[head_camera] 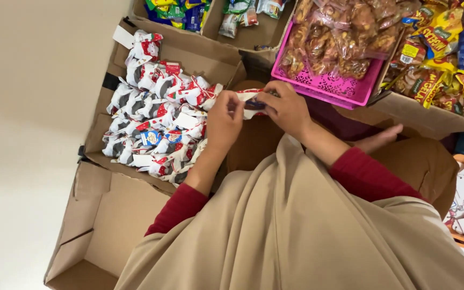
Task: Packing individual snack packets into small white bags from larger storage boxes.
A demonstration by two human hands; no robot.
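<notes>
Both hands closing up a small printed packet over the lap, next to the box of finished ones.

Big cardboard box (135,161) on the person's left holds a heap of tied red-white parcels (157,123); pink tray (328,86) of clear snack bags sits just ahead on the right. Left hand (224,121) & right hand (285,107) each pinch one end of the red-white packet (251,102), fingers clenched on it, held just beside the box rim. Best handling, IMO: keep the grip tight at the neck, pull both ends evenly, keep contents low so nothing spills.
</notes>
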